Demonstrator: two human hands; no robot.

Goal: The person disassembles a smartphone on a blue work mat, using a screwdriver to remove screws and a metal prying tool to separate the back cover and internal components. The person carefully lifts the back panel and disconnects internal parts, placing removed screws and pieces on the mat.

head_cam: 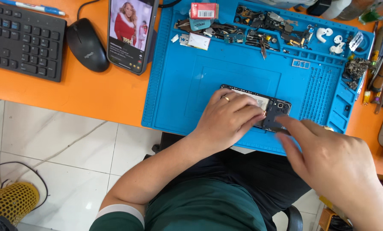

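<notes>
An opened phone point(273, 105) with its back cover off lies on the blue repair mat point(208, 77), its camera end pointing right. My left hand point(230, 119) rests flat on top of it, fingers pressing down on its middle; a ring shows on one finger. My right hand point(328, 158) comes in from the lower right. Its blurred fingertips touch the phone's near right corner. Whether those fingers pinch a small part or tool I cannot tell.
Small phone parts, screws and white earbuds point(328, 36) fill the mat's back trays. A lit phone point(129, 32) leans beside a black mouse point(87, 45) and keyboard point(22, 38) on the orange table point(93, 90). Tweezers and tools point(382, 68) lie at the right edge.
</notes>
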